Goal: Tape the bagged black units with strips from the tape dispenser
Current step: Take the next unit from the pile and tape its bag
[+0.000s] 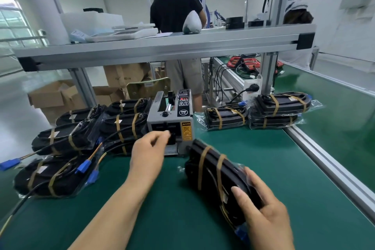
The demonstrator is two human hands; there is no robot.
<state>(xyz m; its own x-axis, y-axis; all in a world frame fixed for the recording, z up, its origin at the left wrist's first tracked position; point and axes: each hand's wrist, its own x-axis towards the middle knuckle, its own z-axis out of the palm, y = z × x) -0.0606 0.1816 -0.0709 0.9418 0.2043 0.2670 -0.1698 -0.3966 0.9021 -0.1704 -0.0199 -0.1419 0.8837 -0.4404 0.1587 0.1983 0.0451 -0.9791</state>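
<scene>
My right hand (pixel 263 215) grasping a bagged black unit (pixel 219 180) on green mat (pixel 274 164), left hand (pixel 149 148) fingers pinched at tape dispenser (pixel 172 119) slot, grip contents unclear, bright factory room.

White walls, aluminium-framed shelf (pixel 162 46), cardboard boxes (pixel 56 99).

I see a green worktop (pixel 233 144) with the grey tape dispenser (pixel 170 122) standing at its middle. Left of it lie heaped bagged black units (pixel 67 140); right of it lie more taped ones (pixel 255 113). One unit (pixel 219 178) lies nearest me.
</scene>
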